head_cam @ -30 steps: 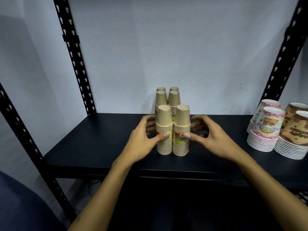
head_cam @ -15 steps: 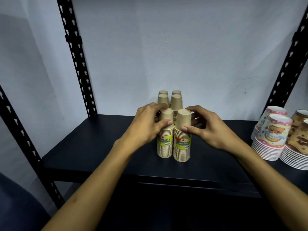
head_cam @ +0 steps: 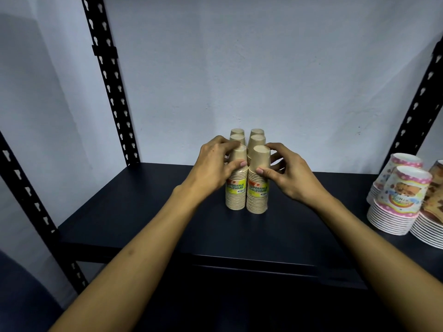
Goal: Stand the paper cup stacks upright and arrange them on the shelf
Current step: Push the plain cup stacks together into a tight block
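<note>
At frame center on the dark shelf [head_cam: 134, 212], I see 6 upright cup stacks [head_cam: 247, 195]; my left hand [head_cam: 213, 168] and right hand [head_cam: 290, 173] each pinch 1 front stack near its top

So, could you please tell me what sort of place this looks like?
Probably a storeroom or shop stockroom: a dark shelf on slotted metal uprights, stocked with labelled brown cup stacks and patterned paper bowls.

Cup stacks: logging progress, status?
Both hands, left, right, gripping front cup stacks. Six upright, two columns on shelf. Nothing blocking.
</note>
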A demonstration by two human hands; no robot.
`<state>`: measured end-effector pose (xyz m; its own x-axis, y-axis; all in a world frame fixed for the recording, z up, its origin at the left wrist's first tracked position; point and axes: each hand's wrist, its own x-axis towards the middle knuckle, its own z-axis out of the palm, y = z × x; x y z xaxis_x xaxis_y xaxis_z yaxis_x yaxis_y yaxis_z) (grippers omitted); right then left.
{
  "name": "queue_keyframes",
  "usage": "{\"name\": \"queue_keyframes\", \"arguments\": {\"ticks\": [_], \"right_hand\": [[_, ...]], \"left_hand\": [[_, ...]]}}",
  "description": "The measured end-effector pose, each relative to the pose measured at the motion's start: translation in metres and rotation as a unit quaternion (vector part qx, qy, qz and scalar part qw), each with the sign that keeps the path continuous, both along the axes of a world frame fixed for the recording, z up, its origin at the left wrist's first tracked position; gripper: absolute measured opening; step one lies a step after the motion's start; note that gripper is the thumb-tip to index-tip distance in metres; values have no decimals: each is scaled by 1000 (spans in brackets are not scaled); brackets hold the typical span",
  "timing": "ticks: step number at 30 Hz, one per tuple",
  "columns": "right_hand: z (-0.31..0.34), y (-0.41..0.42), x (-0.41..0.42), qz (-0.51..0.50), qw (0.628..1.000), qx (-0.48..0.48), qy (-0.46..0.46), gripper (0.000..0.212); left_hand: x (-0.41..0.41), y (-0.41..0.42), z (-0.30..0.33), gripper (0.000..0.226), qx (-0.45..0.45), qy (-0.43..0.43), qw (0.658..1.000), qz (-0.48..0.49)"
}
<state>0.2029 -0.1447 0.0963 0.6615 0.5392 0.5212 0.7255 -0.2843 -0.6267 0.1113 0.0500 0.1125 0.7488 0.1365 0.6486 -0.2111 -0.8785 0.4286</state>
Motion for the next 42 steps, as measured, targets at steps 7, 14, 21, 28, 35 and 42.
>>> {"name": "queue_keyframes", "arguments": {"ticks": [7, 14, 21, 28, 35, 42], "right_hand": [[-7, 7, 9, -14, 1000, 19, -6, 57], [-9, 11, 12, -25, 999, 25, -20, 59], [-13, 14, 13, -24, 999, 47, -3, 60], [-23, 16, 13, -10, 996, 87, 23, 58], [-22, 16, 17, 4, 996, 86, 29, 55], [-19, 13, 18, 19, 996, 81, 41, 54]], "left_hand": [[8, -2, -1, 50, -31, 0, 999, 8], [11, 0, -2, 51, -39, 2, 999, 23], [14, 0, -8, 52, -80, -12, 997, 9], [11, -3, -23, 54, -166, -68, 984, 18], [13, -5, -25, 54, -187, -88, 978, 38], [14, -7, -26, 54, -188, -94, 977, 44]]}}
